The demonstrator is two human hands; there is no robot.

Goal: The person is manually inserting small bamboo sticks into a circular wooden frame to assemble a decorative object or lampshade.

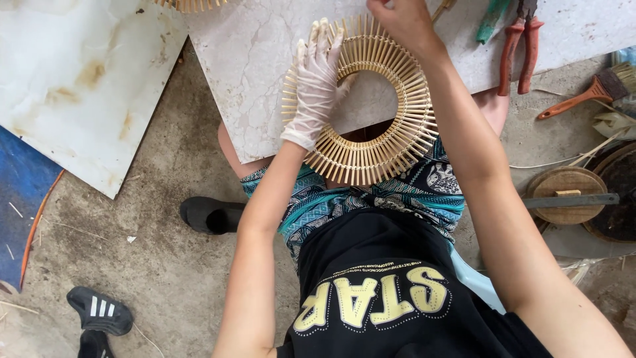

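My left hand (317, 83), in a thin pale glove, lies flat on the left arc of a round bamboo-stick ring (361, 99), fingers held together and stretched toward the far edge of the bench (252, 59). This grip is pressed open-palmed on the sticks, not closed around them. My bare right hand (401, 20) sits at the ring's far rim, near the top of the view; its fingertips are cut off by the edge, so I cannot tell whether that grip pinches a stick or only rests there.

The ring lies flat on the pale marble-patterned bench slab, its near arc hanging past the slab's edge over my lap. It has no long axis as a whole; its short sticks radiate outward like spokes around an open round centre, which lies just to the right of my gloved palm.

To the right on the slab lie red-handled pliers (520, 46), handles pointing toward me. Further right, off the slab, are a brush (589, 93) with an orange handle and a round wooden disc (564, 194). A black shoe (211, 214) rests on the concrete floor to the left.
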